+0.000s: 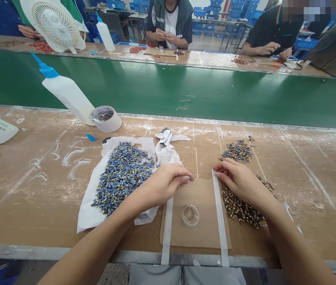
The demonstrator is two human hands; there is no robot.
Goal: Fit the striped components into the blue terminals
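My left hand (163, 183) rests at the upper left corner of a cardboard sheet (203, 231), fingers curled in a pinch on something too small to make out. My right hand (239, 180) lies at the sheet's upper right, fingers bent over the top of a white tape strip (219, 221); what they hold, if anything, is hidden. A second tape strip (167, 229) runs down the sheet's left side. A small clear round dish (190, 215) sits on the cardboard. A heap of blue and yellow small parts (123, 174) lies on white plastic at my left. Brown and white parts (242, 209) lie under my right wrist.
A white squeeze bottle with blue nozzle (67, 93) and a tape roll (106, 118) stand at back left. A smaller blue pile (237, 151) is at right. A green conveyor belt (185, 91) runs behind the bench; other people, a fan (53, 21) beyond.
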